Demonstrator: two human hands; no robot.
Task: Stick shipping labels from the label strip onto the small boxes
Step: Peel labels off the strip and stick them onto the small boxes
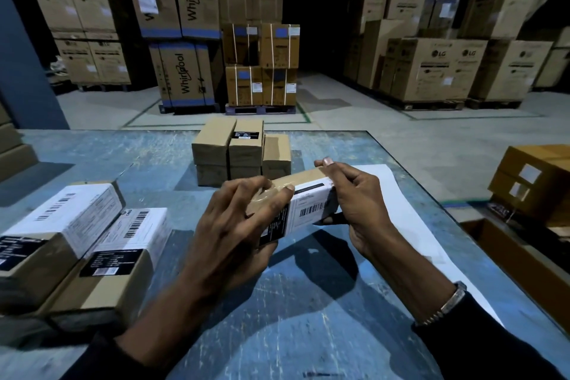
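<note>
Both my forearms reach over the blue table point(308, 333); between my hands I hold a small box point(296, 191) above it. My left hand point(234, 225) grips its near end, fingers curled over the top. My right hand point(354, 194) pinches its far end beside the white shipping label point(311, 210) on its side.

Left hand point(237, 225) raised above the table, fingers curled over one end of a small brown cardboard box point(303, 182). Right hand point(354, 197) clamped on the other end (thumb on top), dark sleeves at both wrists.
</note>
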